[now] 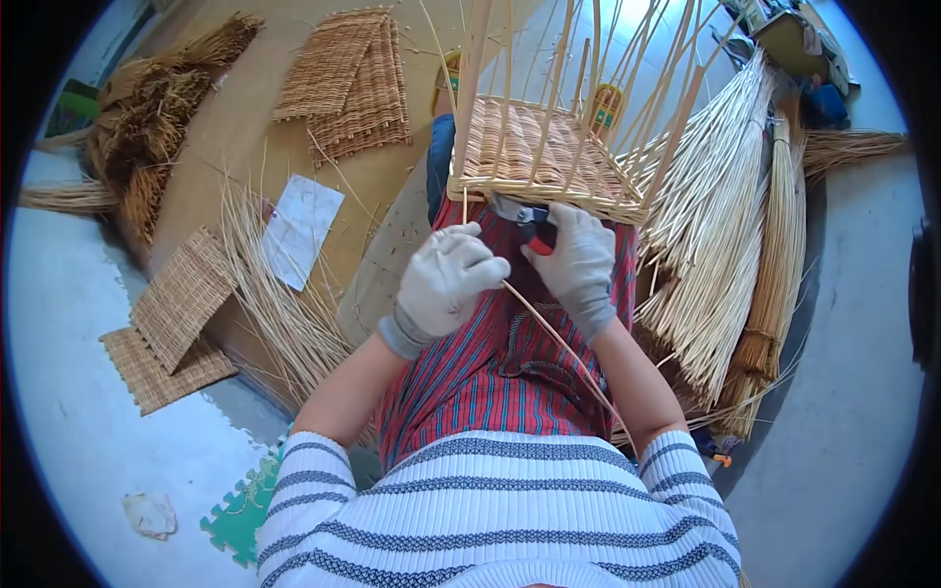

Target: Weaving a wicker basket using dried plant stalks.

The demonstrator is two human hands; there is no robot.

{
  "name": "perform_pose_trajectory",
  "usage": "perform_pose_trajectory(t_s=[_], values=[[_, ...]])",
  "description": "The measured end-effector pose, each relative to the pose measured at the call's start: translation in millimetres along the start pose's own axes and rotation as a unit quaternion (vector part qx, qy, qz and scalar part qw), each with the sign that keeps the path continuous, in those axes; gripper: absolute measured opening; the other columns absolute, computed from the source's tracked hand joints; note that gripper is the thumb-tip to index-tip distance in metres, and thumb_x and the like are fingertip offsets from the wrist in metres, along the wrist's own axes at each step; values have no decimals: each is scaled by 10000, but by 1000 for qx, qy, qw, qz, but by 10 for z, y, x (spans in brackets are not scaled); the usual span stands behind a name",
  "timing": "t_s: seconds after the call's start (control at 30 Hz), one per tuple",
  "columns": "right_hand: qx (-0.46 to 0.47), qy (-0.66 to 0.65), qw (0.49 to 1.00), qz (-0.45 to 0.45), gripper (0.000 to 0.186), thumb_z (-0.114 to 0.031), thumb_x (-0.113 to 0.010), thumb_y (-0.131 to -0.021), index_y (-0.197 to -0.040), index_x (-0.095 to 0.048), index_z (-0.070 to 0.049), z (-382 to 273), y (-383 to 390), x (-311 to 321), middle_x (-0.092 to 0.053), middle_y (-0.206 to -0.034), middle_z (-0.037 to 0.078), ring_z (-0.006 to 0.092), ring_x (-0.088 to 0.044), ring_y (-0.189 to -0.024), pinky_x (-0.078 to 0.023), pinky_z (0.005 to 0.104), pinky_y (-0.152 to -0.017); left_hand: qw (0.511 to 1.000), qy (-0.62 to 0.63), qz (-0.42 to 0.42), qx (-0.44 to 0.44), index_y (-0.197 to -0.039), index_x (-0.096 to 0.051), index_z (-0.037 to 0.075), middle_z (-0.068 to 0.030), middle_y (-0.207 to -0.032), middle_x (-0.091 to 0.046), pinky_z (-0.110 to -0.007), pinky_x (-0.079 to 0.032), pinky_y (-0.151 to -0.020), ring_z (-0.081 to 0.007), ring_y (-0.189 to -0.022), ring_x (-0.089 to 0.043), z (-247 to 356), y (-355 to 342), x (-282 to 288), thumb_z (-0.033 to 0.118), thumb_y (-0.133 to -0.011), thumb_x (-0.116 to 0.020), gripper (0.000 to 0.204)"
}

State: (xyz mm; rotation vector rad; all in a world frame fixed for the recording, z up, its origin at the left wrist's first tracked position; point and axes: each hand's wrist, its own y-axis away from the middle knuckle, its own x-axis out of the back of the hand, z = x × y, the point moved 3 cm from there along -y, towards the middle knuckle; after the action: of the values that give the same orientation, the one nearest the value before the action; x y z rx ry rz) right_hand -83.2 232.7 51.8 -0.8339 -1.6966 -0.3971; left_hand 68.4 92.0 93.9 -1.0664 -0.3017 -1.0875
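Note:
My left hand (441,284), in a white glove, is closed on a long pale cane strand (544,323) that runs from the basket's edge down toward my right forearm. My right hand (578,260), gloved too, grips pruning shears (529,220) with red-and-black handles, their metal head just below the woven rim. The partly woven basket (539,147), with upright stakes, rests tilted over my lap on the red striped cloth (470,392).
Woven square panels (343,78) lie at upper left, with more (176,304) at left. Loose cane (284,323), a paper sheet (299,230) and dark fibre bundles (157,108) lie left. Big pale cane bundles (716,225) lie right. A green foam mat (240,510) is at lower left.

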Motion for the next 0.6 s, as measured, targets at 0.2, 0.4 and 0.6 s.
perform_pose_trajectory(t_s=[0.2,0.4,0.6], values=[[26,36,999,2,635,-417,-884,-641,-1133,-601,-130,-191,-113,-48,-638,-983,78,298,-631,-966,-443,441,-834,999,32,1,-12,-1009,-675,105,-69,-865,-621,-504,-528,-984,-315,-854,-652,-50,41,-18,0,-697,-661,329],[20,28,999,-27,595,-427,-850,-681,-1125,-593,-124,-230,-260,30,-639,-981,101,310,-634,-959,-457,464,-804,995,94,17,-26,-1038,-678,79,-92,-870,-619,-535,-523,-1014,-344,-876,-656,-46,-85,-101,-47,-688,-628,375],[143,-99,981,-80,378,-393,-810,-734,-971,-650,-145,-116,-172,-168,-682,-796,94,318,-698,-731,-563,433,-654,997,-33,-11,-67,-1019,-687,142,-57,-865,-541,-494,-552,-878,-318,-883,-614,197,35,57,113,-729,-664,292]])
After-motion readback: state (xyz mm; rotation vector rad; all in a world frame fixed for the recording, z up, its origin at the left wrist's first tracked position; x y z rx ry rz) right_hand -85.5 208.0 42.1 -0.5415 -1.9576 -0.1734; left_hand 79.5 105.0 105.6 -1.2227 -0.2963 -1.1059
